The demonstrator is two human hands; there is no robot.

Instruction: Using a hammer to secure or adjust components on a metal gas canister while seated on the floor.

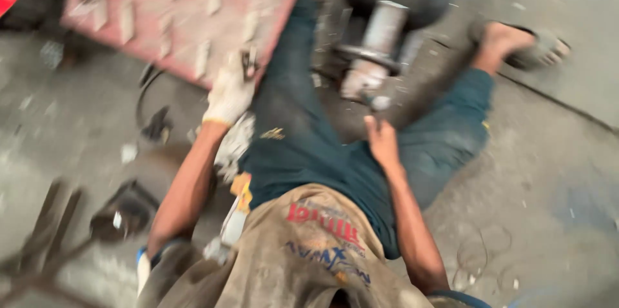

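The view is motion-blurred. I sit on the floor with my legs in dark blue trousers (303,134) spread out. My left hand (231,94) wears a white glove and pinches a small dark metal piece (248,63) at the lower edge of a reddish metal plate (187,5), which carries several small pale blocks. My right hand (382,141) is bare, rests between my legs and is closed around a short tool with a grey head (380,103). What kind of tool it is cannot be made out.
A grey cylindrical machine part (382,27) stands beyond the right hand. My foot in a sandal (519,43) lies at the upper right. Dark metal scraps (126,211) and a cable (151,98) lie on the concrete floor at the left; thin wire loops (480,256) at the right.
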